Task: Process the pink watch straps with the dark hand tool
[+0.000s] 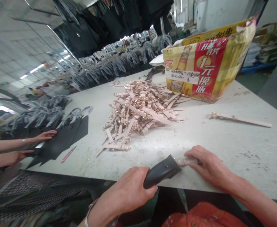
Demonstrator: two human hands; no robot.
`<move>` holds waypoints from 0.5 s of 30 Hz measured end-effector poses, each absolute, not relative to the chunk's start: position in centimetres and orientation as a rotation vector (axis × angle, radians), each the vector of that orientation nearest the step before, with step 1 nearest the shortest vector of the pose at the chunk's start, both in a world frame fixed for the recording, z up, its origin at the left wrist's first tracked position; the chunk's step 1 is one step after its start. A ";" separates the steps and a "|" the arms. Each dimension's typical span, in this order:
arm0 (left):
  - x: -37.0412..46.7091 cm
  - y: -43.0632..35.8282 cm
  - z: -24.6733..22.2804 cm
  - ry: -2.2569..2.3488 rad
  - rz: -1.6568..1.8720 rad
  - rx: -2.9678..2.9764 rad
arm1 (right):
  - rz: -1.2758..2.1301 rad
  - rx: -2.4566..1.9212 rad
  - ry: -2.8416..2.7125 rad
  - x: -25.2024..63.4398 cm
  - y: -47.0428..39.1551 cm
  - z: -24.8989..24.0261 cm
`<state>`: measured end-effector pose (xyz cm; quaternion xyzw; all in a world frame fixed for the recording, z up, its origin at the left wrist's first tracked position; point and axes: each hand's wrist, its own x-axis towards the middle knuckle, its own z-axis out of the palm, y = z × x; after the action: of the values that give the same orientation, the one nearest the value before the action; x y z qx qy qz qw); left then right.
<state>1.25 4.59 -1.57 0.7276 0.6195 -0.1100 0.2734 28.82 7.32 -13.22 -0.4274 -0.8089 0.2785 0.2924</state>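
My left hand [131, 189] is wrapped round a black handheld tool [162, 171] with a wide, blunt end that points right. Just beyond that end, my right hand [208, 165] grips a pale beige buckle strap [183, 161] low over the table's front edge. The strap's near end meets or lies close to the tool's mouth; I cannot tell if they touch. A heap of similar beige straps [140, 108] with gold-coloured buckles spreads ahead of both hands. One more single strap [242, 119] lies apart on the right.
A yellow and red carton [206, 69] stands behind the heap on the pale table [200, 132]. At left, a co-worker's hands [45, 136] are at black panels [65, 138] with grey handles; a pink-handled tool [69, 154] lies nearby. Black pieces [93, 28] hang overhead.
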 end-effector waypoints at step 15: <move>2.1 5.6 -2.6 1.701 -0.117 1.888 | 0.736 -1.204 -2.139 29.0 7.5 -13.2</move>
<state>2.09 5.57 -2.59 0.7093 0.6389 -0.0440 0.2946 29.00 7.46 -13.20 -0.4504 -0.8000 0.2752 0.2854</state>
